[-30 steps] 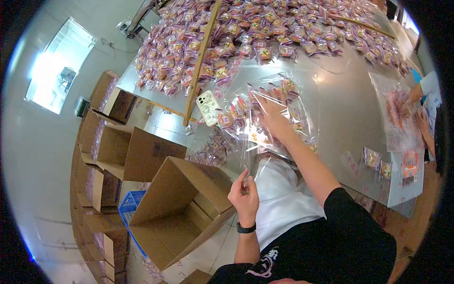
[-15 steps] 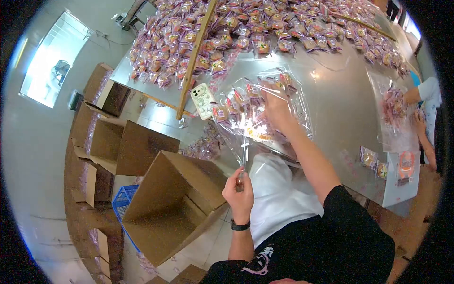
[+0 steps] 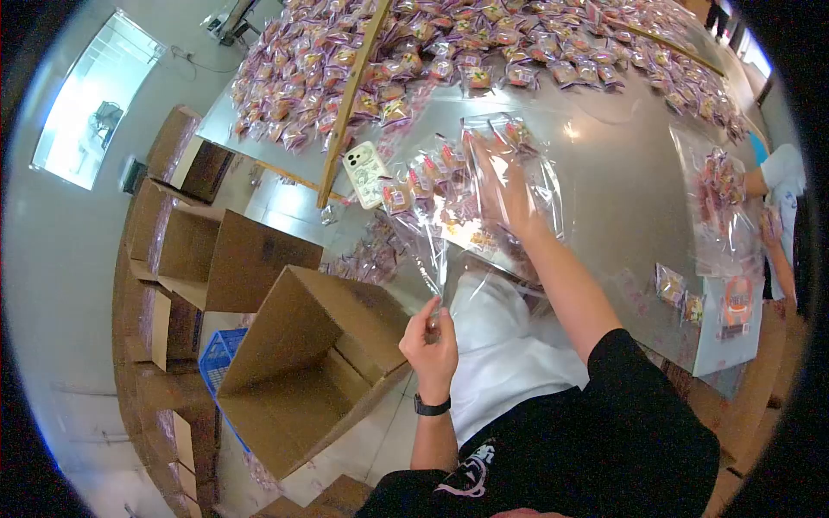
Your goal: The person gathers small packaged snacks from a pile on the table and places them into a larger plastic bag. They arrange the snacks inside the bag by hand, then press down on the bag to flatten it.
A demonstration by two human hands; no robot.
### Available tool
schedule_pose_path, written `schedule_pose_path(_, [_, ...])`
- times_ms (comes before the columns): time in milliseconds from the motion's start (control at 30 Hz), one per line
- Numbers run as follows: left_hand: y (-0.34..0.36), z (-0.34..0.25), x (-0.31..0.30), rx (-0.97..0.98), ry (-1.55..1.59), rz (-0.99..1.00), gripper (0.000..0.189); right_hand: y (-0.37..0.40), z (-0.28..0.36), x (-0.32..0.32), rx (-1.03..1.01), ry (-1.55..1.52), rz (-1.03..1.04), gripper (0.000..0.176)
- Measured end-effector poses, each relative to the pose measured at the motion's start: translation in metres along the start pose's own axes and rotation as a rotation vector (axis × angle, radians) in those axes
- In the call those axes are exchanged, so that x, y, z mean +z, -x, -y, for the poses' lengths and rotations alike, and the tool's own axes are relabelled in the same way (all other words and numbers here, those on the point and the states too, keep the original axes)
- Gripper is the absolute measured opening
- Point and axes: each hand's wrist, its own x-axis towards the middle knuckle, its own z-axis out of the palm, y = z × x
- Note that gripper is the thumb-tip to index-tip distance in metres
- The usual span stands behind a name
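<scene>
My left hand (image 3: 430, 345) pinches the near edge of a large clear plastic bag (image 3: 553, 194) and pulls it toward me. My right hand (image 3: 505, 186) is inside the bag, seen through the shiny film. Its fingertips lie among small wrapped snack packets (image 3: 421, 183) that sit in a row in the bag. Glare and film hide whether those fingers grip a packet. Just left of the bag, a phone in a patterned pale case (image 3: 364, 175) lies at the table edge.
A big pile of wrapped snacks (image 3: 484, 43) covers the far metal table (image 3: 613, 207), crossed by a wooden strip (image 3: 350, 108). Open cardboard boxes (image 3: 294, 363) stand at left, one over a blue crate (image 3: 221, 354). At right, another person's hand (image 3: 756, 183) touches a filled bag (image 3: 717, 203).
My right hand has shifted slightly forward inside the bag, and a packet by its fingertips has tilted. My left hand keeps its pinch. The view has turned slightly.
</scene>
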Motion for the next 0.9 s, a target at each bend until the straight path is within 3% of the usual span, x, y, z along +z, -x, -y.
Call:
schedule_pose_path(33, [0.0,0.0,0.0,-0.001,0.0,0.006,0.022,0.001,0.005,-0.012,-0.082,0.093,-0.06,0.067])
schedule_pose_path(133, [0.001,0.001,-0.002,-0.032,0.005,0.01,0.022,0.005,0.021,-0.033,0.02,-0.068,-0.058,0.075])
schedule_pose_path(233, [0.003,-0.004,0.001,-0.049,0.011,-0.002,0.023,0.0,0.043,-0.058,0.113,0.17,0.084,0.073])
schedule_pose_path(367, [0.001,-0.009,0.0,-0.012,-0.003,-0.046,0.023,0.01,0.047,-0.054,0.158,-0.193,-0.136,0.071])
schedule_pose_path(500, [-0.009,-0.002,-0.006,-0.121,0.069,-0.096,0.023,0.037,0.039,-0.03,0.208,-0.177,-0.185,0.067])
schedule_pose_path(533, [-0.015,-0.004,-0.01,-0.051,0.001,-0.153,0.021,0.035,0.038,-0.021,0.467,-0.168,-0.064,0.073])
schedule_pose_path(633, [-0.021,-0.01,-0.015,-0.103,0.089,-0.182,0.018,0.044,0.046,-0.02,0.725,-0.526,-0.035,0.08])
schedule_pose_path(767, [-0.016,-0.007,-0.018,-0.08,0.018,-0.132,0.019,0.018,0.039,-0.018,0.601,-0.433,0.066,0.085])
schedule_pose_path(800, [-0.017,-0.003,-0.02,-0.097,0.014,-0.13,0.02,0.012,0.046,-0.024,0.694,-0.382,0.081,0.089])
schedule_pose_path(900, [-0.014,0.004,-0.028,-0.147,0.015,-0.135,0.023,0.005,0.039,-0.027,0.522,-0.509,0.016,0.089])
